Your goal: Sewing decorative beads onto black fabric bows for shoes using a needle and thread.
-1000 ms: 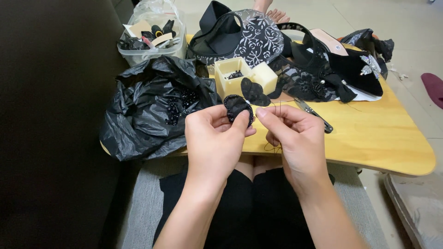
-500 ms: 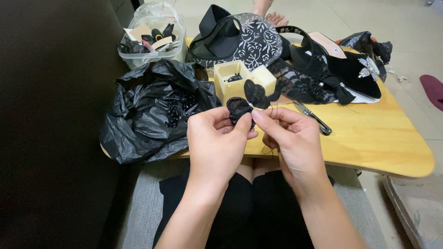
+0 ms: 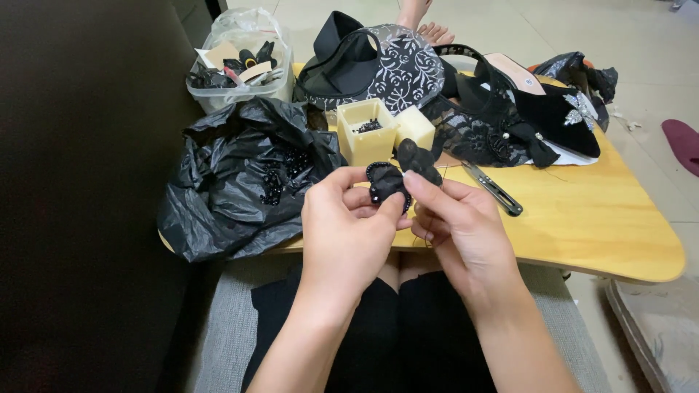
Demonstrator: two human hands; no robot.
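Black beaded fabric piece (image 3: 386,182), just one, pinched between the thumb and fingers of the left hand (image 3: 348,231) above the near edge of the wooden bench (image 3: 582,218). Right hand (image 3: 459,225) sits close beside it, fingers nipped narrow at its edge. Two yellow boxes (image 3: 368,131) and one black bag (image 3: 240,182) behind.

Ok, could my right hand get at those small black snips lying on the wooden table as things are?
Probably yes. The snips lie bare on the wooden table just beyond the right hand, with nothing between them. But its fingers are pinched at the black beaded piece, so they would have to let go first.
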